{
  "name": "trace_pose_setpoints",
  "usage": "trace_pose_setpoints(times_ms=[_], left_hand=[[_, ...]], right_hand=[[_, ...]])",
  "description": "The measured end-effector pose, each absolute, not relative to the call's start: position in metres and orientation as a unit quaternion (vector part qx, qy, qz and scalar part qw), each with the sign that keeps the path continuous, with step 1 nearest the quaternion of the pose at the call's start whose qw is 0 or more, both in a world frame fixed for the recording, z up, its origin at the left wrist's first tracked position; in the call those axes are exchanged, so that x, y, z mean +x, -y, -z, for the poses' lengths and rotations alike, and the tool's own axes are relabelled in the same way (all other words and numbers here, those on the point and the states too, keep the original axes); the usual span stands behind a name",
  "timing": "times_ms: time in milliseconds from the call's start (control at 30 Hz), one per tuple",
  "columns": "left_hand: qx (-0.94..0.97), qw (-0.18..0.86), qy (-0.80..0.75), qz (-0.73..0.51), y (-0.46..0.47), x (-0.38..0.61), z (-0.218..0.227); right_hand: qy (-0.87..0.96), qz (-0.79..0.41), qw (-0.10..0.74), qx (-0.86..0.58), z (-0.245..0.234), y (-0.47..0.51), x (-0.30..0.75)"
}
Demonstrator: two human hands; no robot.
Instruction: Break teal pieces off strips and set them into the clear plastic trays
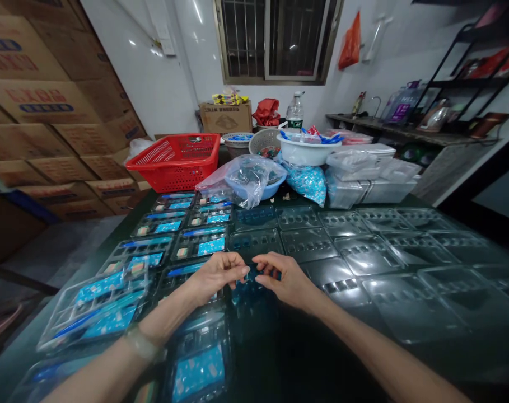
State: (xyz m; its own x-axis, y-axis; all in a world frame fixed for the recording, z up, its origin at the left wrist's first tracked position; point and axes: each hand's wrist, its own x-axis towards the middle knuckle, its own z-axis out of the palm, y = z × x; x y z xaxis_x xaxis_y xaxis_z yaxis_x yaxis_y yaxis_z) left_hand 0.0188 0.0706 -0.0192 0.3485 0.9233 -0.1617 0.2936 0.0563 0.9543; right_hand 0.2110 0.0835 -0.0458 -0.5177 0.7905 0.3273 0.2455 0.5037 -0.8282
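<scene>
My left hand and my right hand meet over the near middle of a dark table. Both pinch a small blue packet between their fingertips, just above a clear plastic blister tray. Filled trays with blue cards and blue pens lie in rows to the left. Empty clear trays cover the table to the right. A stack of filled trays sits near my left forearm.
At the back stand a red basket, a blue bowl in a plastic bag, a white bowl, clear boxes and a water bottle. Cardboard cartons are stacked left; shelves stand right.
</scene>
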Motion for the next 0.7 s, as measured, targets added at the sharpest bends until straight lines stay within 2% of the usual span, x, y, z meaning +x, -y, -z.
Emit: trace_pose_setpoints(times_ms=[133, 267, 433, 600, 700], left_hand=[[0.539, 0.617, -0.473, -0.324, -0.069, 0.025, 0.018], [0.505, 0.626, -0.477, -0.354, -0.066, 0.034, 0.014], [0.554, 0.562, -0.486, -0.375, -0.059, 0.04, 0.008], [0.61, 0.512, -0.492, -0.351, -0.056, 0.036, 0.003], [0.681, 0.438, -0.504, -0.3, -0.054, 0.035, 0.002]], right_hand=[[0.789, -0.353, 0.39, -0.317, 0.042, -0.077, 0.203], [0.771, -0.357, 0.414, -0.327, 0.04, -0.075, 0.201], [0.77, -0.354, 0.417, -0.328, 0.035, -0.072, 0.199], [0.708, -0.487, 0.403, -0.316, 0.037, -0.074, 0.201], [0.702, -0.501, 0.388, -0.325, 0.042, -0.075, 0.201]])
